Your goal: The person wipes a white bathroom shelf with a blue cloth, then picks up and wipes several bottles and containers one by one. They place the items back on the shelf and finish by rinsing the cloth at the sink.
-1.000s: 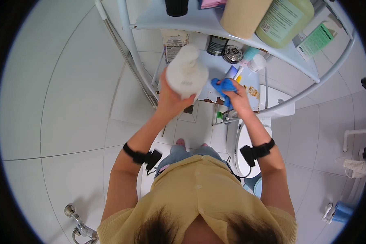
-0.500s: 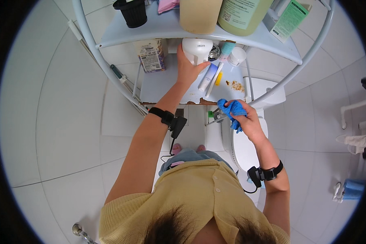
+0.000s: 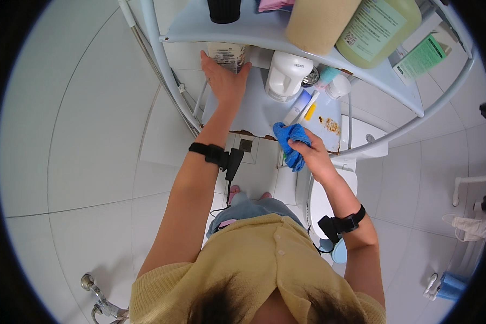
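My left hand (image 3: 225, 80) reaches in under the upper shelf to a printed box (image 3: 228, 55). Its fingers lie spread along the box's left side, with the thumb at the right edge; the hand hides the lower part of the box. Just right of it a white rounded plastic container (image 3: 287, 75) stands on the lower shelf (image 3: 248, 110). A crumpled blue cloth (image 3: 292, 144) is held in my right hand (image 3: 316, 159), close to the lower shelf's front edge.
On the lower shelf lie a white-and-blue tube (image 3: 297, 107), a yellow item (image 3: 310, 112) and a white jar (image 3: 338, 86), near rusty stains (image 3: 329, 125). Overhead, the upper shelf (image 3: 254, 32) holds large bottles and a black pot (image 3: 224, 11). A toilet (image 3: 364, 137) stands beyond, at the right.
My left hand has let go of the white container and moved left to the printed box. The cloth in my right hand has shifted slightly left. The whole view has shifted.
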The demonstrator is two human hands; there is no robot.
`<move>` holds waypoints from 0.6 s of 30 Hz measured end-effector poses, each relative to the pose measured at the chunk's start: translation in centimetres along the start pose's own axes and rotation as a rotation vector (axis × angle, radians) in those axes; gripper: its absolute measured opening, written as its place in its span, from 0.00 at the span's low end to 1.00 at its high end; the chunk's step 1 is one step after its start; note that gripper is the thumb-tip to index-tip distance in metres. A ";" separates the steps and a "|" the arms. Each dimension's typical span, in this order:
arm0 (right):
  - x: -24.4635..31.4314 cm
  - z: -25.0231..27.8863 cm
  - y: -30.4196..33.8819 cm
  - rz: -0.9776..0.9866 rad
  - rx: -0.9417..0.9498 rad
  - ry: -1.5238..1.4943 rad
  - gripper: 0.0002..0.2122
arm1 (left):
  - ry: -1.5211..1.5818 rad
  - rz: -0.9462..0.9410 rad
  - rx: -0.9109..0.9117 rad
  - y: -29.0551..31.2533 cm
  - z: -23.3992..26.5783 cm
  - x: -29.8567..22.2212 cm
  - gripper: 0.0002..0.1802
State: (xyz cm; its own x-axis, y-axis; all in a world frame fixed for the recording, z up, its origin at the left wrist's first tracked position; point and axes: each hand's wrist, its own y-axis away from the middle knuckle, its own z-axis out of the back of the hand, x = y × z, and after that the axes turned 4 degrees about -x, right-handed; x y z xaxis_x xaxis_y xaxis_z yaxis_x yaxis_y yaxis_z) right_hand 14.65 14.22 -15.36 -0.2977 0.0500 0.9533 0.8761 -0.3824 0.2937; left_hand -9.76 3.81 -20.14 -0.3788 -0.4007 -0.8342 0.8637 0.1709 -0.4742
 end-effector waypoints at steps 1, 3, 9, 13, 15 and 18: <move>-0.2 -0.3 -0.2 -0.055 -0.014 -0.003 0.12 | 0.005 0.064 0.038 -0.5 0.3 -0.7 0.58; -0.2 -0.9 -1.1 -0.071 -0.018 -0.015 0.13 | 0.020 0.134 0.078 -0.7 0.9 -1.0 0.58; 0.4 -2.7 -4.3 -0.046 -0.028 -0.011 0.13 | 0.382 0.089 0.227 4.7 8.1 0.4 0.55; -1.1 -5.4 -10.2 0.324 -0.039 0.381 0.15 | 0.504 0.235 0.376 9.4 17.0 1.0 0.51; -1.7 -7.7 -13.3 0.627 -0.118 0.637 0.18 | 0.429 0.258 0.402 10.4 20.3 1.2 0.50; -2.3 -10.6 -18.2 0.718 -0.291 1.051 0.22 | 0.316 0.171 0.339 10.4 23.2 1.1 0.47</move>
State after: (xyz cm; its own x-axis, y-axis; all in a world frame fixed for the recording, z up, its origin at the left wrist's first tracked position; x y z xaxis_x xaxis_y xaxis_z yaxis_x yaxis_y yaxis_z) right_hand -4.62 11.29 -23.59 -0.0689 -0.9376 0.3408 0.8881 -0.2133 -0.4072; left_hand 6.53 -15.73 -19.51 -0.2591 -0.0908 -0.9616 0.9620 -0.1136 -0.2484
